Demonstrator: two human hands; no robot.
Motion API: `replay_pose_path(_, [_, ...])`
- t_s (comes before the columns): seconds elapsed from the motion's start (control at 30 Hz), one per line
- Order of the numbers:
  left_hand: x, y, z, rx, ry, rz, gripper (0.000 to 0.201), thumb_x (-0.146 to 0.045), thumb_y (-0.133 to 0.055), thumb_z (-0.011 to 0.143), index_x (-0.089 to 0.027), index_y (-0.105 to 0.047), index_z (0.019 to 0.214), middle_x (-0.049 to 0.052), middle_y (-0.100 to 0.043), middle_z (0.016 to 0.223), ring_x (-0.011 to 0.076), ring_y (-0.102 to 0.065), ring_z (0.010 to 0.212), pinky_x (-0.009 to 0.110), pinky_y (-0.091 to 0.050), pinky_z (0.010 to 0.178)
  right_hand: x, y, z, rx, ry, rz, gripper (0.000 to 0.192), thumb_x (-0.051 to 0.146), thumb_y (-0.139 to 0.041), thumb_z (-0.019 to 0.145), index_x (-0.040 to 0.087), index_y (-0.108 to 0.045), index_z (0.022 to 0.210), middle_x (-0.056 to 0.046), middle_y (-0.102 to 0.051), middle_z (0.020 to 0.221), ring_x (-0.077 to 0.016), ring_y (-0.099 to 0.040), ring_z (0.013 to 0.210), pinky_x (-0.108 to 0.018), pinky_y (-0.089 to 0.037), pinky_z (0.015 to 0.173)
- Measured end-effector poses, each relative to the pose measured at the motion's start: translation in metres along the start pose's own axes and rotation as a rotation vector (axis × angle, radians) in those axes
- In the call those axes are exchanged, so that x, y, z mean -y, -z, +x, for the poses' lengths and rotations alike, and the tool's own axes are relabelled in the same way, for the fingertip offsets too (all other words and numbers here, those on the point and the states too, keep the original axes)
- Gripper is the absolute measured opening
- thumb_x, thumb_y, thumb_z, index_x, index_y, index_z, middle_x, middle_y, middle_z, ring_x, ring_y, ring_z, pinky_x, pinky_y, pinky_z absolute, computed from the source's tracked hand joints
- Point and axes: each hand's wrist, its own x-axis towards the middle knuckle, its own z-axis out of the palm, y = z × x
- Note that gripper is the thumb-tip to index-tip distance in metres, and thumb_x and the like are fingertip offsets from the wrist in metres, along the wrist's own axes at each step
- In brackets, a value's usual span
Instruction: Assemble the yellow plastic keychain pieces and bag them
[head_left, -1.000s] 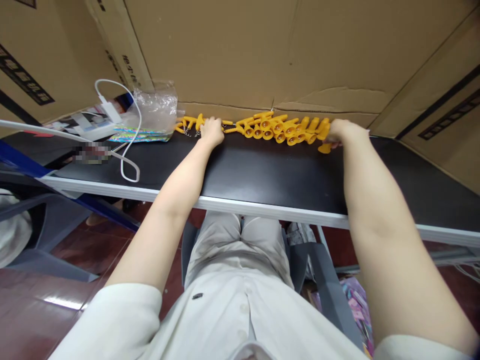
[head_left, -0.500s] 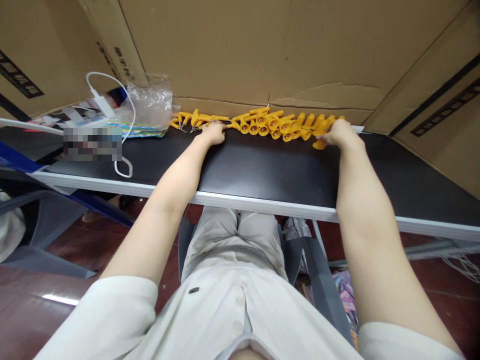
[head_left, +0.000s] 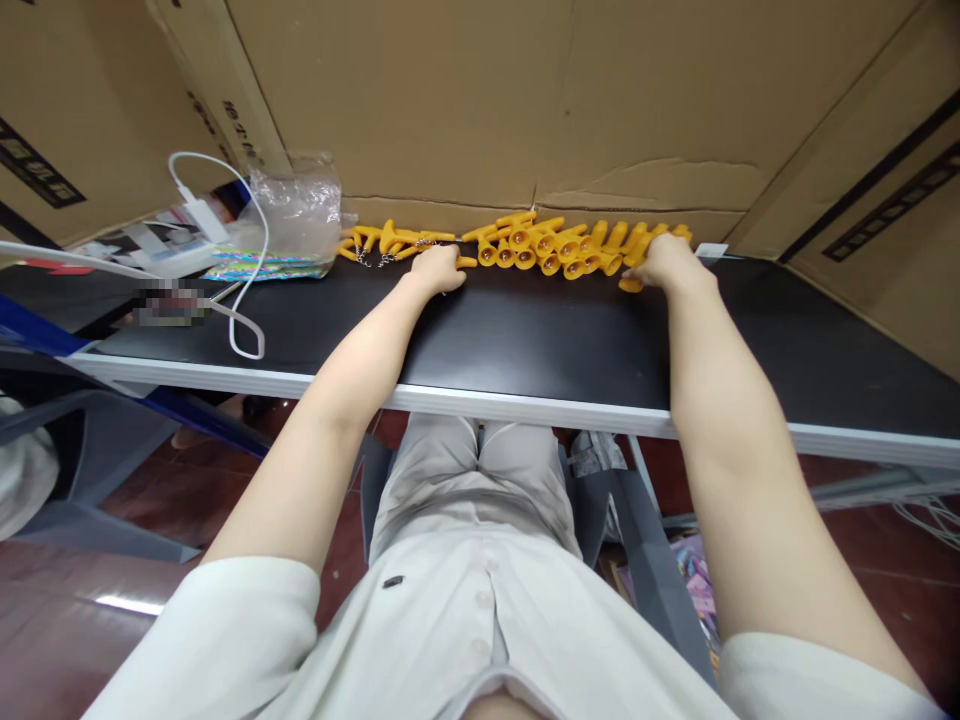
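A row of yellow trumpet-shaped plastic pieces lies stacked along the back of the black table, most of their flared mouths facing me, with something shiny inside. My left hand is closed at the left end of the row. A yellow plastic piece sticks out from its fingers to the right. At the right end, my right hand is closed round a yellow trumpet-shaped piece, its fingertips partly hidden. Left of my left hand lie yellow pieces with small metal chains.
A clear plastic bag with colourful flat packs lies at the back left, beside a white cable and adapter. Cardboard walls close off the back and sides. A metal rail forms the table's front edge.
My left hand has shifted slightly right, and a yellow piece now shows more plainly beyond its fingers. My right hand has moved a little left with the trumpet-shaped piece.
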Motion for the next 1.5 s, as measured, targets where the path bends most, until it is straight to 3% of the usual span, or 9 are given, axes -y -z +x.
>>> replay_pose_path(0.3, [0.002, 0.003, -0.001, -0.080, 0.028, -0.051, 0.047, -0.011, -0.056, 0.103, -0.013, -0.078, 0.143, 0.021, -0.070, 0.160, 0.0371, -0.066, 0.151, 0.045, -0.053, 0.128, -0.009, -0.009, 0.005, 0.057, -0.003, 0.132, 0.054, 0.023, -0.080, 0.108, -0.013, -0.072, 0.147, -0.037, -0.073, 0.140, -0.0356, -0.072, 0.136, -0.036, -0.051, 0.101])
replay_pose_path(0.47, [0.007, 0.001, -0.002, 0.003, -0.003, -0.028, 0.060, -0.011, -0.054, 0.103, -0.020, -0.067, 0.161, 0.020, -0.062, 0.170, 0.0387, -0.055, 0.162, 0.057, -0.043, 0.136, -0.016, -0.019, 0.017, -0.018, 0.025, 0.165, 0.068, 0.047, -0.086, 0.104, -0.013, -0.078, 0.135, -0.036, -0.074, 0.127, -0.0362, -0.074, 0.125, -0.042, -0.050, 0.097])
replay_pose_path(0.57, [0.011, -0.001, 0.000, 0.055, -0.021, -0.025, 0.069, -0.011, -0.052, 0.103, -0.025, -0.057, 0.171, 0.019, -0.063, 0.170, 0.0386, -0.059, 0.159, 0.058, -0.045, 0.133, -0.013, -0.018, 0.017, -0.028, 0.029, 0.120, 0.059, 0.035, -0.087, 0.104, -0.012, -0.077, 0.139, -0.038, -0.073, 0.135, -0.0387, -0.072, 0.133, -0.042, -0.051, 0.101])
replay_pose_path(0.73, [0.009, 0.001, 0.000, 0.079, -0.073, 0.002, 0.064, -0.011, -0.046, 0.104, -0.026, -0.063, 0.164, 0.020, -0.065, 0.166, 0.0392, -0.060, 0.157, 0.062, -0.045, 0.133, -0.001, -0.008, 0.005, -0.048, 0.021, 0.057, 0.060, 0.016, -0.083, 0.104, -0.013, -0.067, 0.154, -0.038, -0.068, 0.150, -0.0400, -0.067, 0.147, -0.038, -0.052, 0.112])
replay_pose_path(1.0, [0.004, 0.005, -0.001, 0.110, -0.032, 0.071, 0.047, -0.015, -0.051, 0.106, -0.023, -0.068, 0.149, 0.021, -0.061, 0.163, 0.0370, -0.056, 0.160, 0.058, -0.042, 0.135, 0.016, -0.002, -0.004, -0.282, -0.006, 0.052, 0.049, 0.008, -0.059, 0.111, -0.005, -0.062, 0.158, -0.035, -0.059, 0.162, -0.0406, -0.051, 0.160, -0.050, -0.040, 0.128])
replay_pose_path(1.1, [0.003, 0.008, -0.002, 0.126, -0.029, 0.095, 0.051, -0.014, -0.053, 0.105, -0.024, -0.066, 0.153, 0.020, -0.060, 0.164, 0.0364, -0.056, 0.161, 0.055, -0.043, 0.136, 0.025, 0.000, -0.008, -0.335, 0.039, 0.090, 0.049, 0.014, -0.057, 0.111, -0.001, -0.060, 0.158, -0.031, -0.061, 0.162, -0.0406, -0.054, 0.158, -0.054, -0.036, 0.131])
replay_pose_path(1.27, [0.000, 0.009, -0.004, 0.141, -0.047, 0.085, 0.055, -0.018, -0.056, 0.104, -0.021, -0.062, 0.159, 0.021, -0.064, 0.161, 0.0347, -0.067, 0.149, 0.043, -0.053, 0.126, 0.035, -0.009, -0.007, -0.352, 0.278, 0.176, 0.045, 0.024, -0.057, 0.109, 0.023, -0.062, 0.154, -0.022, -0.063, 0.161, -0.0419, -0.057, 0.151, -0.060, -0.041, 0.123])
replay_pose_path(1.37, [0.000, 0.006, -0.002, 0.033, -0.111, 0.017, 0.054, -0.019, -0.057, 0.102, -0.016, -0.064, 0.155, 0.021, -0.074, 0.148, 0.0366, -0.072, 0.138, 0.043, -0.056, 0.119, 0.039, -0.021, 0.001, -0.354, 0.415, 0.199, 0.049, 0.029, -0.057, 0.108, 0.022, -0.064, 0.155, -0.023, -0.064, 0.156, -0.0461, -0.058, 0.148, -0.065, -0.042, 0.120])
replay_pose_path(1.5, [-0.002, 0.005, -0.003, -0.125, -0.158, -0.110, 0.054, -0.025, -0.060, 0.100, -0.023, -0.065, 0.154, 0.017, -0.078, 0.137, 0.0389, -0.070, 0.137, 0.048, -0.054, 0.119, 0.043, -0.033, 0.009, -0.353, 0.545, 0.205, 0.052, 0.036, -0.057, 0.109, 0.021, -0.067, 0.158, -0.025, -0.068, 0.151, -0.0487, -0.059, 0.145, -0.070, -0.043, 0.119])
